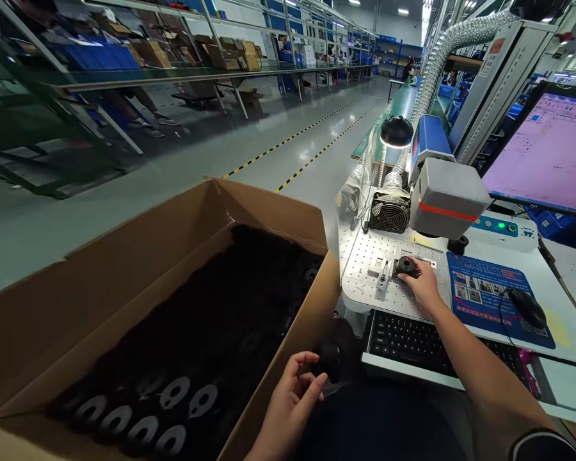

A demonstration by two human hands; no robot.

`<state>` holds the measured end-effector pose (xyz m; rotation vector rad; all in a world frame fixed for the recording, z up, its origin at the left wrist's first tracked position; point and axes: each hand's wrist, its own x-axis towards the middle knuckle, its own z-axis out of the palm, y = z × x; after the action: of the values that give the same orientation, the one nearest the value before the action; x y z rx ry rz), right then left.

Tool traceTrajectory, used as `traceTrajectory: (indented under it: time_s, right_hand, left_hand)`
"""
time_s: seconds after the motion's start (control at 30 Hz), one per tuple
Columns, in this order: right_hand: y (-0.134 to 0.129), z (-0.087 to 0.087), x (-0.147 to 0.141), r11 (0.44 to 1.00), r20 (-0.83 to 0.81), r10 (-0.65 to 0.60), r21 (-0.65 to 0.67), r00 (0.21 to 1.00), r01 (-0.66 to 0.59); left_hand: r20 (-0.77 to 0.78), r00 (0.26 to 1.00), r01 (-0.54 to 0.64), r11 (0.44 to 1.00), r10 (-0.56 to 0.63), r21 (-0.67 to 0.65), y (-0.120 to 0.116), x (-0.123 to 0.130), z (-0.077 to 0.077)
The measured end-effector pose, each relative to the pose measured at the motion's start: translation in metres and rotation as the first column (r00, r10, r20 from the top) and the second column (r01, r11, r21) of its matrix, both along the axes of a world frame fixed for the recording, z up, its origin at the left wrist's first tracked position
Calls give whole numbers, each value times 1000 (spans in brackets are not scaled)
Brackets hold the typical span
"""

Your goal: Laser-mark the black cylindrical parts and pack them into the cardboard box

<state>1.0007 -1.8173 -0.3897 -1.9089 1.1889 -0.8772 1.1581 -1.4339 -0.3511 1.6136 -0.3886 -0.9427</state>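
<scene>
The open carton [278, 214], deepest in shadow, holds rows of black parts [175, 392] beside the white table [492, 239]. On that table, the gray machine head [451, 198] overhangs a perforated plate [358, 275] carrying a small metal fixture [383, 274]. The right hand [425, 285] has its grip closed at the fingertips around a round black part [406, 266] just beside the fixture. The left hand [292, 400] is half curled near the carton wall; whether its grip holds the dark shape next to it, I cannot tell. The step looks like positioning or lifting the part; either calls for steady, level fingertip control.
</scene>
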Motion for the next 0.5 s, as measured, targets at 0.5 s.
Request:
traceTrajectory:
  time_s: [0.5]
  right_hand:
    - [19,-7,-1,983,-136,-184,-9,973,184]
  left_hand:
    - [-35,999,-5,1000,6,15,-5,-2,6]
